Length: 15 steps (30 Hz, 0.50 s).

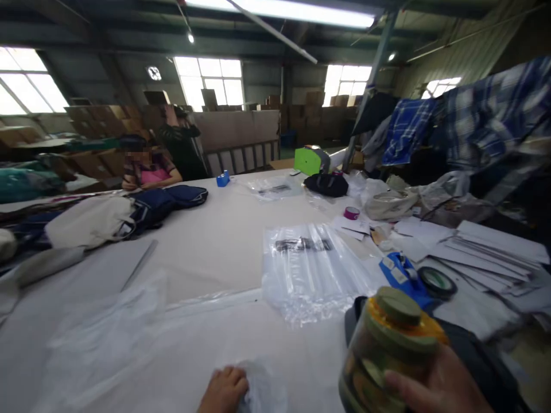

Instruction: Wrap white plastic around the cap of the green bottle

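My right hand is wrapped round a see-through jar-like bottle with an olive lid and an orange band below it. The bottle stands tilted at the lower right, in front of a dark bag. At the bottom middle, my left hand has its fingers curled against a crumpled clear plastic bag. Its fingertips are partly hidden. A flat clear plastic bag with dark print lies beyond both hands on the white table.
At the right are a blue tape dispenser, a roll of dark tape, purple tape and stacked papers. Navy and cream bags lie at the left. A co-worker sits beyond them; another person stands behind.
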{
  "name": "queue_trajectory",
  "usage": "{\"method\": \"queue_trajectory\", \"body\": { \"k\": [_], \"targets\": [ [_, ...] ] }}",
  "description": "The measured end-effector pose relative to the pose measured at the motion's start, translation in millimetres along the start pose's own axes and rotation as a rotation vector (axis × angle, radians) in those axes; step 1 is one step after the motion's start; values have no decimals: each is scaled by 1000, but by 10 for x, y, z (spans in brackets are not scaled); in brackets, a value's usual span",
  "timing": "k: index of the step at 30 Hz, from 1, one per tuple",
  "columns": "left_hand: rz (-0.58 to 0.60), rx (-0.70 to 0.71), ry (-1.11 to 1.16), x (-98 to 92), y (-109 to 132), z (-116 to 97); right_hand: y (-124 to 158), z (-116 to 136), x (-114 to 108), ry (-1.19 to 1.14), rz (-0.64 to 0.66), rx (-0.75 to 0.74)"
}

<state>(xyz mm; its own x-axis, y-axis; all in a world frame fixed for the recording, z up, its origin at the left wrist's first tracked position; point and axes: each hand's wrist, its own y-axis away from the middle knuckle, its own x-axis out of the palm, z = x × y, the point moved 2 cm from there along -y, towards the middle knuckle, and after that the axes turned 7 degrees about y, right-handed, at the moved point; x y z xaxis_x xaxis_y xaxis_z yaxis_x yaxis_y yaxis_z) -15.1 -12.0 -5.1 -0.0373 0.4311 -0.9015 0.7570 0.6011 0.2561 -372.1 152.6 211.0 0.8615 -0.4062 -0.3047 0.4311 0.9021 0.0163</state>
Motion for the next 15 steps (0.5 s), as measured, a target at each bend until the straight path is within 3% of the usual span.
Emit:
{"method": "queue_trajectory", "body": {
  "k": [3, 7, 10, 15],
  "targets": [
    [76, 107, 72, -126, 205, 36, 234, -194, 798, 150, 133, 30],
    [122, 223, 204, -411, 344, 58, 461, -441, 1539, 316, 233, -50],
    [20, 267, 295, -522, 366, 113, 602, -593, 1881, 340, 345, 10],
    [-169, 329, 493, -609, 346, 148, 722, -863, 2163, 400, 397, 164]
  ]
}}
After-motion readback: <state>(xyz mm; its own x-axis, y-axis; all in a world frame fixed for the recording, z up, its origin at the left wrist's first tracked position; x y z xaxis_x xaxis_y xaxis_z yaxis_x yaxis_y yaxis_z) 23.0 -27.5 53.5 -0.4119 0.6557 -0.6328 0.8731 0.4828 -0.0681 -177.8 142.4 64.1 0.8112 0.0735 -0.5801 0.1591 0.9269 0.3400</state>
